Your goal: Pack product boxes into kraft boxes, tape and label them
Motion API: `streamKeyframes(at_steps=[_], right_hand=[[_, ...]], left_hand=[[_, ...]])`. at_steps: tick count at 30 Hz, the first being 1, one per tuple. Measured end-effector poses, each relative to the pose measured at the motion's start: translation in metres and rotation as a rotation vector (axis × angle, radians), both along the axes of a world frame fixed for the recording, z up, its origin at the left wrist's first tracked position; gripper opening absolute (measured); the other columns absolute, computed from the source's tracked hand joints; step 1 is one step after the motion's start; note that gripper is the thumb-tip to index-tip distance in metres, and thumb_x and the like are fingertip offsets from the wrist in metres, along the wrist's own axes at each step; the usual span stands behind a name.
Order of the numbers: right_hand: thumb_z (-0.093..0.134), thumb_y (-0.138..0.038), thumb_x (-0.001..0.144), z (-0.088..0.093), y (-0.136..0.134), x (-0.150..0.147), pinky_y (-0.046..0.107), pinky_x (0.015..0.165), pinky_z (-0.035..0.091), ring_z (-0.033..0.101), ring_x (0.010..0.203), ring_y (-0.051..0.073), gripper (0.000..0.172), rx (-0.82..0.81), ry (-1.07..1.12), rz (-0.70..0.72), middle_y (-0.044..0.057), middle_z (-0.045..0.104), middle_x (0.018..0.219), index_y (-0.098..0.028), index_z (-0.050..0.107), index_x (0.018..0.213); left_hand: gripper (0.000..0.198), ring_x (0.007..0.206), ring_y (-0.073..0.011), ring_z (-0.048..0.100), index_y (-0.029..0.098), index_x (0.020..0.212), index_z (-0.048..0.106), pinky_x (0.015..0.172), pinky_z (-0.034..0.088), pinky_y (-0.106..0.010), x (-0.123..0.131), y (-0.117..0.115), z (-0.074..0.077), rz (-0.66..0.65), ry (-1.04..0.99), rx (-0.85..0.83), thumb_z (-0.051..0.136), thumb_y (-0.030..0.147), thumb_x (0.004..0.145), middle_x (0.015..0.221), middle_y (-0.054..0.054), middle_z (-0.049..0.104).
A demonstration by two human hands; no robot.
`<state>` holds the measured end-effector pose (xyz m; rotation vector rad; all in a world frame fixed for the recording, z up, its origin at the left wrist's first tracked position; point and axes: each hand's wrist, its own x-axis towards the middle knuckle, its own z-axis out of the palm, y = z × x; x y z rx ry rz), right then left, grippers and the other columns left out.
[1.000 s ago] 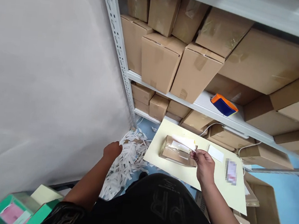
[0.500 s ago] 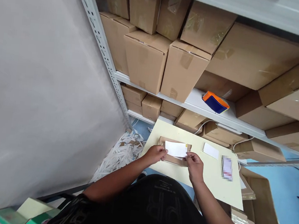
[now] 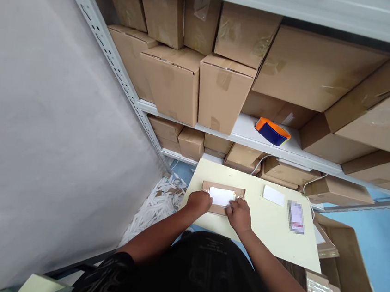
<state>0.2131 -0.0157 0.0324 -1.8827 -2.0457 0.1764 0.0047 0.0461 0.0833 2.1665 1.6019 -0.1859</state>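
Observation:
A small flat cardboard box [image 3: 219, 209] lies on the cream tabletop in front of me. On its upper face is a blank white label [image 3: 221, 196] with a bit of yellow at its right end. My left hand [image 3: 199, 203] is closed at the label's left edge, its fingertips partly hidden behind the knuckles. At the lower right corner, my right hand [image 3: 239, 215] has its fingers bent and drawn together on the label. Clear tape shows at both ends of the box. A stack of white labels [image 3: 273, 195] rests to the right of my right hand.
The cream table [image 3: 269, 237] stands against a metal shelf [image 3: 197, 128] full of cardboard boxes. An orange and blue band [image 3: 272, 131] sits on the shelf. A blurred phone-shaped item [image 3: 296, 217] lies on the table. White paper strips [image 3: 149, 215] litter the floor; an open carton [image 3: 360, 265] stands right.
Both hands have lowered the white label onto the box and moved slightly towards me. My right hand has shifted to the label's lower right corner. The camera view has swung a little.

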Motion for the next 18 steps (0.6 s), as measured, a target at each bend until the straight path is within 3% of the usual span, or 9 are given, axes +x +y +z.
streamKeyframes(at_steps=[4, 7, 10, 14, 18], right_hand=[[0.056, -0.028, 0.095, 0.008, -0.001, 0.001, 0.037, 0.084, 0.040, 0.052, 0.095, 0.028, 0.024, -0.034, -0.120, 0.015, 0.011, 0.062, 0.097, -0.019, 0.078, 0.100], [0.053, -0.033, 0.098, 0.013, -0.005, 0.005, 0.037, 0.085, 0.038, 0.051, 0.099, 0.028, 0.035, -0.030, -0.127, 0.008, 0.012, 0.061, 0.106, -0.017, 0.071, 0.124], [0.052, -0.041, 0.100, 0.014, -0.007, 0.006, 0.038, 0.085, 0.037, 0.050, 0.101, 0.029, 0.049, -0.055, -0.175, 0.014, 0.013, 0.060, 0.110, -0.018, 0.058, 0.142], [0.055, -0.043, 0.098, 0.011, -0.003, -0.001, 0.041, 0.087, 0.036, 0.050, 0.107, 0.031, 0.050, -0.095, -0.248, -0.017, 0.015, 0.061, 0.118, -0.018, 0.058, 0.142], [0.055, -0.041, 0.097, 0.012, -0.003, -0.006, 0.042, 0.089, 0.038, 0.051, 0.108, 0.032, 0.048, -0.117, -0.210, -0.037, 0.015, 0.061, 0.117, -0.019, 0.060, 0.139]], left_hand=[[0.033, 0.097, -0.0318, 0.069, 0.015, 0.103, 0.075, 0.083, 0.050, -0.041, -0.011, 0.004, -0.007, 0.023, -0.066, 0.061, 0.053, 0.039, 0.097, 0.101, -0.016, 0.074], [0.029, 0.104, -0.0288, 0.064, 0.017, 0.116, 0.070, 0.090, 0.048, -0.039, -0.026, -0.002, -0.011, 0.020, -0.183, 0.220, 0.055, 0.030, 0.095, 0.110, -0.013, 0.070], [0.044, 0.115, -0.0292, 0.057, 0.021, 0.137, 0.061, 0.100, 0.044, -0.042, -0.035, -0.010, -0.017, -0.107, -0.289, 0.344, 0.056, 0.027, 0.094, 0.129, -0.012, 0.064], [0.054, 0.129, -0.0353, 0.048, 0.025, 0.144, 0.057, 0.107, 0.039, -0.052, -0.034, -0.016, -0.030, -0.169, -0.309, 0.377, 0.063, 0.030, 0.090, 0.153, -0.012, 0.050], [0.052, 0.136, -0.0369, 0.044, 0.025, 0.141, 0.060, 0.112, 0.036, -0.055, -0.035, -0.017, -0.043, -0.139, -0.372, 0.344, 0.063, 0.029, 0.090, 0.157, -0.011, 0.047]])
